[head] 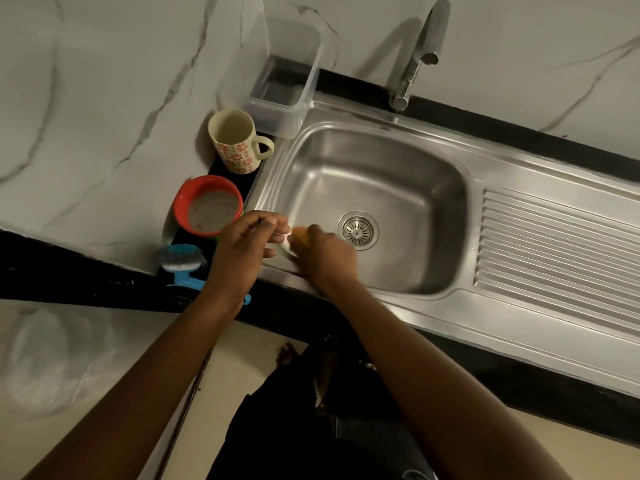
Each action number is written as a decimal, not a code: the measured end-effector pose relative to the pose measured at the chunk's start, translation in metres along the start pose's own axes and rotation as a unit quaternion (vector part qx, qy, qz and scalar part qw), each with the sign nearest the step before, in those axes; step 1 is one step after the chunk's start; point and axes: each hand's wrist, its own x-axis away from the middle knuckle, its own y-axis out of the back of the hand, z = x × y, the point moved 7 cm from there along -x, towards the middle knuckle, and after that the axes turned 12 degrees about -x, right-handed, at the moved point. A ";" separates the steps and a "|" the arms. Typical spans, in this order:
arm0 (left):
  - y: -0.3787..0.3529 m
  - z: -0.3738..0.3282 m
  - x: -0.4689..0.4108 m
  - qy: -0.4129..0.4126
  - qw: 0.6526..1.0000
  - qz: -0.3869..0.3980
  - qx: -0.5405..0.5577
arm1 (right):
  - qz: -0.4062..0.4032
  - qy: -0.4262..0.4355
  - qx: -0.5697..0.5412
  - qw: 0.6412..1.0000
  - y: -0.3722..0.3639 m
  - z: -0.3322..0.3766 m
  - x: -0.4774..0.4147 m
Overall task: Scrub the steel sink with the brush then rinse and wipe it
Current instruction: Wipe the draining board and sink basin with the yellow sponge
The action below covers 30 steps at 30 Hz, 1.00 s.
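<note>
bag: pale plastic bag low on the left, blurred
counter: black counter runs along the sink's near and left edges
left hand: left hand is over the sink's near-left rim, wrist above the brush handle; fingers bent, thumb near forefinger. Cannot tell whether it pinches anything
right hand: right hand is just inside the near-left corner of the basin, fingers curled round an orange thing (sponge or cloth, too blurred to tell)
in the way: both forearms cross the near rim and both hands cover that corner
bowl: red bowl on the counter just left of the sink, pale inside
mug: cream mug with red flowers stands upright behind the bowl, handle toward the sink
container: clear container at the sink's far-left corner
faucet: chrome faucet behind the basin, spout over the far rim
wall: marbled wall behind
brush: blue brush lies on the counter left of the near-left corner, bristles up, no hand on it
sink: steel sink, dull sheen, no foam visible
drain: strainer just right of the right hand
drainboard: ribbed drainboard to the right of the basin
</note>
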 end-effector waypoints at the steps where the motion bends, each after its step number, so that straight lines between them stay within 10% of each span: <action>1: 0.000 -0.001 -0.002 -0.002 1.000 0.001 0.001 | -0.005 -0.021 -0.054 0.998 0.013 -0.014 -0.005; 5: -0.001 -0.002 -0.009 0.004 1.000 -0.006 0.008 | -0.004 -0.011 -0.255 0.967 0.076 -0.066 0.002; 16: -0.040 -0.010 -0.006 0.031 0.998 -0.034 0.041 | 0.220 0.173 0.102 0.955 0.105 -0.206 0.098; 30: -0.005 -0.001 -0.008 0.072 0.991 -0.113 0.022 | 0.270 0.196 0.040 0.942 -0.001 -0.062 0.050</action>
